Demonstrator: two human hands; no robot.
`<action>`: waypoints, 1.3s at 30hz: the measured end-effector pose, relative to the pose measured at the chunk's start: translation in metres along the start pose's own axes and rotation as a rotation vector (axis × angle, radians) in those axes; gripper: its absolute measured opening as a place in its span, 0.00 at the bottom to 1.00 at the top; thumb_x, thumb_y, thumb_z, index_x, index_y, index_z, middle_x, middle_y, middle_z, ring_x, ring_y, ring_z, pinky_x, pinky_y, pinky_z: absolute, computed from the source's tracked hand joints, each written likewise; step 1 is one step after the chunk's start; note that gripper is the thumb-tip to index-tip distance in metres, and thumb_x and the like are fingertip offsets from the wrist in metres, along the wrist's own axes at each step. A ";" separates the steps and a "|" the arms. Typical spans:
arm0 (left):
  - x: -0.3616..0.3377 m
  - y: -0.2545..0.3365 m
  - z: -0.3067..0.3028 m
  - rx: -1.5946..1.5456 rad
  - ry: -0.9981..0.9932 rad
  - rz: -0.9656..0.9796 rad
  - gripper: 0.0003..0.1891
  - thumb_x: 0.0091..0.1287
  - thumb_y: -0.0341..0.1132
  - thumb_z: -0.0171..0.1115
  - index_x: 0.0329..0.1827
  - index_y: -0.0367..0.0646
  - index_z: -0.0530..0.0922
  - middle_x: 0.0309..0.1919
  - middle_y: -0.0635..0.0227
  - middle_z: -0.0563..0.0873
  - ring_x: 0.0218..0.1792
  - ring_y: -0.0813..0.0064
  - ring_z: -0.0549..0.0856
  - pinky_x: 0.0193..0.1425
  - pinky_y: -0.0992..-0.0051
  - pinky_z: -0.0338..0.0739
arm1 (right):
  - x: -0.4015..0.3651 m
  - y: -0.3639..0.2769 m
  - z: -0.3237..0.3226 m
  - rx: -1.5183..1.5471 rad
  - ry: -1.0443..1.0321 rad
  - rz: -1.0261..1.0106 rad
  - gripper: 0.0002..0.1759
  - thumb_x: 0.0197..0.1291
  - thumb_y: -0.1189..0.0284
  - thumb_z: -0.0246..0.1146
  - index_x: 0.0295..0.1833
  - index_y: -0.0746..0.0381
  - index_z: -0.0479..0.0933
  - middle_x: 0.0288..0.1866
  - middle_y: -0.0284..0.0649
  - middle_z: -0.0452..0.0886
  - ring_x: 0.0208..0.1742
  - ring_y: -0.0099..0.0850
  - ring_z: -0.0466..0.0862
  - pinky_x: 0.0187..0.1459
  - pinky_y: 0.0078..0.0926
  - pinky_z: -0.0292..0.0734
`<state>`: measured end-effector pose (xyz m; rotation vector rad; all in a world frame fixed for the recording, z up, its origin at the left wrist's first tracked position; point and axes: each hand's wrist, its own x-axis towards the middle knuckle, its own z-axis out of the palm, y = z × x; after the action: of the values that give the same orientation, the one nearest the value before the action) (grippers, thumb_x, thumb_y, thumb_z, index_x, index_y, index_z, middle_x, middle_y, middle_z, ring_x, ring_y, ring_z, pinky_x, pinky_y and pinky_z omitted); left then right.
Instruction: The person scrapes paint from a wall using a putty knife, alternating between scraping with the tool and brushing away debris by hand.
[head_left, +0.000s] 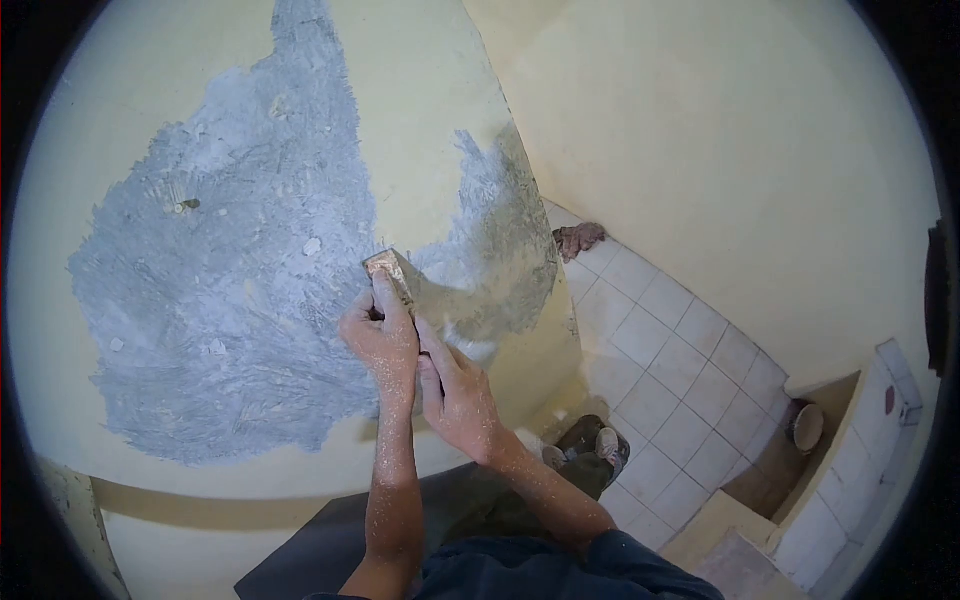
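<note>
My left hand (385, 335) is closed around a scraper (384, 263), with fingers pressed along its flat, worn, dusty blade. Just below and to the right, my right hand (460, 400) is closed at the lower end of the scraper; the handle is mostly hidden by my fingers. The blade's end touches the wall where the cream paint (415, 190) meets a large scraped grey patch (230, 290). A second grey patch (500, 215) lies to the right near the wall's corner edge. White dust covers both hands and forearms.
A small wall plug (185, 206) sits in the grey patch. White floor tiles (650, 340) lie at lower right, with a crumpled brown cloth (580, 240) by the wall. A round bowl-like container (803, 428) stands in a recess. My shoes (606, 443) are below.
</note>
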<state>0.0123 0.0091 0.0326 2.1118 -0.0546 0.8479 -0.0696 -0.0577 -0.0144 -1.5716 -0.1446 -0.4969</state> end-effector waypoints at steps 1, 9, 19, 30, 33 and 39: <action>0.001 0.003 0.000 0.004 -0.008 -0.016 0.25 0.75 0.40 0.60 0.19 0.32 0.74 0.14 0.79 0.69 0.21 0.87 0.64 0.23 0.72 0.57 | 0.001 -0.001 0.000 -0.009 -0.031 0.033 0.26 0.71 0.77 0.53 0.73 0.68 0.66 0.49 0.65 0.82 0.50 0.62 0.83 0.50 0.47 0.78; 0.000 -0.006 -0.007 0.021 0.001 -0.017 0.29 0.75 0.42 0.61 0.16 0.34 0.67 0.13 0.80 0.65 0.21 0.87 0.63 0.23 0.72 0.54 | -0.003 0.010 0.016 0.076 0.005 -0.026 0.30 0.69 0.75 0.55 0.76 0.62 0.64 0.42 0.63 0.82 0.43 0.61 0.84 0.44 0.50 0.79; 0.002 0.005 0.001 -0.040 0.042 -0.027 0.29 0.76 0.43 0.60 0.15 0.37 0.66 0.14 0.82 0.64 0.21 0.87 0.61 0.23 0.73 0.52 | 0.006 0.003 0.007 0.046 -0.007 -0.059 0.29 0.69 0.80 0.54 0.76 0.66 0.63 0.43 0.61 0.83 0.43 0.57 0.85 0.43 0.44 0.80; 0.010 -0.005 0.002 -0.025 0.002 -0.011 0.28 0.76 0.44 0.60 0.16 0.37 0.72 0.14 0.80 0.68 0.21 0.87 0.64 0.22 0.74 0.54 | 0.015 0.005 0.006 0.021 -0.039 -0.038 0.32 0.70 0.75 0.54 0.79 0.62 0.59 0.41 0.62 0.83 0.41 0.59 0.84 0.44 0.50 0.79; 0.021 0.012 0.005 -0.013 -0.017 0.030 0.28 0.76 0.43 0.60 0.16 0.36 0.72 0.13 0.80 0.68 0.20 0.87 0.65 0.22 0.73 0.55 | 0.030 -0.006 -0.006 0.066 -0.050 -0.005 0.30 0.70 0.76 0.53 0.77 0.63 0.61 0.42 0.63 0.82 0.43 0.60 0.84 0.44 0.49 0.78; 0.005 -0.008 -0.007 0.002 -0.040 -0.036 0.28 0.76 0.43 0.60 0.16 0.36 0.71 0.13 0.80 0.69 0.20 0.87 0.64 0.22 0.71 0.56 | 0.007 -0.006 -0.004 0.026 -0.129 0.046 0.29 0.71 0.77 0.53 0.76 0.65 0.62 0.40 0.63 0.82 0.42 0.60 0.84 0.41 0.45 0.79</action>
<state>0.0145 0.0207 0.0326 2.1251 -0.0362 0.7847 -0.0670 -0.0628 -0.0059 -1.5780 -0.2115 -0.3562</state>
